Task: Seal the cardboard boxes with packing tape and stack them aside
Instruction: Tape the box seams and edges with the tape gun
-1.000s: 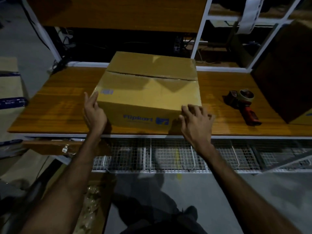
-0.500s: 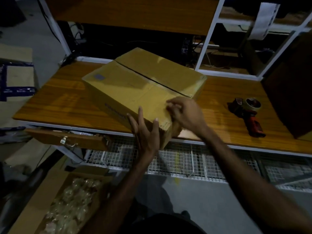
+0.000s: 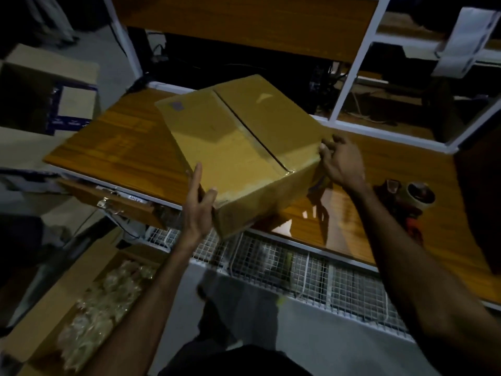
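A closed brown cardboard box (image 3: 233,142) sits turned at an angle on the wooden table (image 3: 113,147), one corner jutting past the front edge. Glossy tape runs along its top seam. My left hand (image 3: 199,207) lies against the near corner, fingers straight, thumb on the top face. My right hand (image 3: 340,161) touches the box's right end with loosely bent fingers. A tape dispenser (image 3: 412,198) with a red handle lies on the table to the right of the box.
A white-framed shelf unit (image 3: 349,77) rises behind the table. Wire mesh baskets (image 3: 311,270) hang under the tabletop. An open carton of clear packing material (image 3: 100,316) stands on the floor at lower left. Stacked boxes (image 3: 51,85) sit at far left, a dark box (image 3: 482,202) at right.
The box has been rotated further, so its seam now runs toward me and a corner overhangs the edge. My right hand moved from the top to the right end.
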